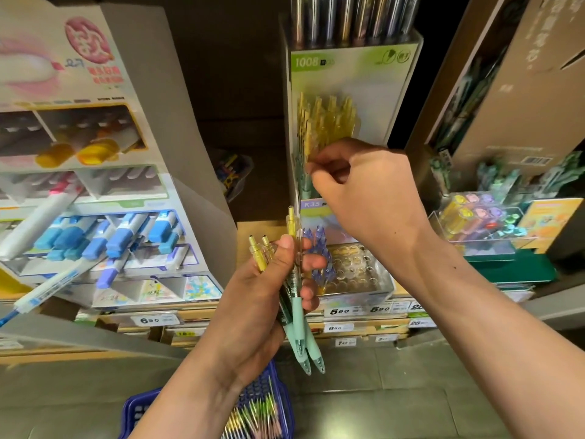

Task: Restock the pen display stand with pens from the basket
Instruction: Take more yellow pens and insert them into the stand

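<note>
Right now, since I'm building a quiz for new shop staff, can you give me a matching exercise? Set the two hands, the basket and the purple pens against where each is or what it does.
Things:
1. left hand
2. right hand
3. basket
4. purple pens

Places or states:
A. lower tier, beside empty holes
B. pinches at the yellow pens, upper tier
C. low in view, blue, pens inside
D. grips a bunch of pens

Pairs: 1-D, 2-B, 3-C, 4-A
</note>
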Action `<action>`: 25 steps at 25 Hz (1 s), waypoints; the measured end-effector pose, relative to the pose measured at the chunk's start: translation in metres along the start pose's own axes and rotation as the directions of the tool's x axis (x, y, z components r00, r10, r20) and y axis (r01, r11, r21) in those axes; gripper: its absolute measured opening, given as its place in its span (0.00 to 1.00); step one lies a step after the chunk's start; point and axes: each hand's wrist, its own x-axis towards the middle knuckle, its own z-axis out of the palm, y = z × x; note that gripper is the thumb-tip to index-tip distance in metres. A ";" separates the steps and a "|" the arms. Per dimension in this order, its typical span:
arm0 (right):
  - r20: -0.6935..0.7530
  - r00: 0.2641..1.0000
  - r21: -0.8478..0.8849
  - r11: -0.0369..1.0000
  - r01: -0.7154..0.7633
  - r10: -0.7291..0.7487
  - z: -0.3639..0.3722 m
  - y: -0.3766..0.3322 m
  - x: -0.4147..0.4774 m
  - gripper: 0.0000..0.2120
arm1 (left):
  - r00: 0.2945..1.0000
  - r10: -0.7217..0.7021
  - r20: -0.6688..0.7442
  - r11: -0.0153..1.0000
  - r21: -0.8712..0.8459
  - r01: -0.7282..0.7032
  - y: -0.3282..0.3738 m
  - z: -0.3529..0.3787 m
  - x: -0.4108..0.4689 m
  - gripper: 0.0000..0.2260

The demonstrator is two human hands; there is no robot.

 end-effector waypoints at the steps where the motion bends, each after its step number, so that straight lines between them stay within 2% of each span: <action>1: 0.023 1.000 -0.053 0.999 -0.009 0.010 -0.001 0.000 -0.001 0.07 | 1.000 0.011 0.011 1.000 0.006 -0.011 0.000 0.001 0.000 0.14; 2: 0.044 0.998 -0.062 0.998 -0.030 0.033 -0.002 0.001 -0.004 0.08 | 1.000 0.024 0.020 1.000 0.016 -0.025 0.000 0.002 0.001 0.14; 4: 0.169 0.979 0.097 0.987 -0.130 0.113 -0.007 0.004 -0.015 0.13 | 0.998 0.053 0.021 0.998 0.043 -0.054 0.000 0.005 0.002 0.14; 5: 0.311 0.939 0.208 0.953 -0.221 0.150 -0.012 0.005 -0.021 0.16 | 0.997 0.069 0.020 0.996 0.058 -0.070 0.000 0.006 0.004 0.14; 7: 0.598 0.789 0.365 0.830 -0.422 0.138 -0.020 0.006 -0.032 0.15 | 0.996 0.087 0.024 0.991 0.097 -0.089 0.002 0.006 0.004 0.15; 8: 0.654 0.746 0.408 0.771 -0.489 0.127 -0.023 0.007 -0.035 0.10 | 0.996 0.081 0.028 0.990 0.117 -0.084 0.002 0.006 0.005 0.16; 9: 0.662 0.736 0.437 0.726 -0.531 0.141 -0.023 0.008 -0.037 0.07 | 0.997 0.070 0.027 0.987 0.142 -0.074 0.003 0.006 0.005 0.17; 12: 0.631 0.751 0.482 0.662 -0.574 0.193 -0.023 0.010 -0.037 0.06 | 0.998 0.054 0.019 0.977 0.203 -0.057 0.002 0.007 0.005 0.19; 15: 0.554 0.798 0.512 0.659 -0.552 0.237 -0.028 0.011 -0.030 0.03 | 0.997 0.070 0.030 0.977 0.199 -0.074 0.002 0.010 0.007 0.20; 17: 0.355 0.886 0.636 0.618 -0.462 0.297 -0.036 0.013 -0.016 0.04 | 0.999 0.051 -0.006 0.988 0.144 -0.050 0.002 0.012 0.008 0.20; 19: 0.108 0.942 0.780 0.560 -0.279 0.318 -0.046 0.013 -0.001 0.09 | 0.999 0.032 -0.043 0.995 0.093 -0.028 0.001 0.013 0.010 0.18; 20: 0.006 0.954 0.801 0.570 -0.185 0.301 -0.049 0.013 0.006 0.08 | 0.998 0.028 -0.055 0.996 0.081 -0.023 0.001 0.013 0.010 0.17; 22: -0.112 0.969 0.755 0.653 -0.062 0.222 -0.048 0.012 0.014 0.07 | 0.997 0.022 -0.072 0.998 0.066 -0.017 0.001 0.013 0.010 0.16; 25: -0.141 0.983 0.609 0.793 -0.008 0.119 -0.036 0.010 0.017 0.07 | 0.997 0.010 -0.083 0.999 0.051 -0.005 0.002 0.014 0.010 0.16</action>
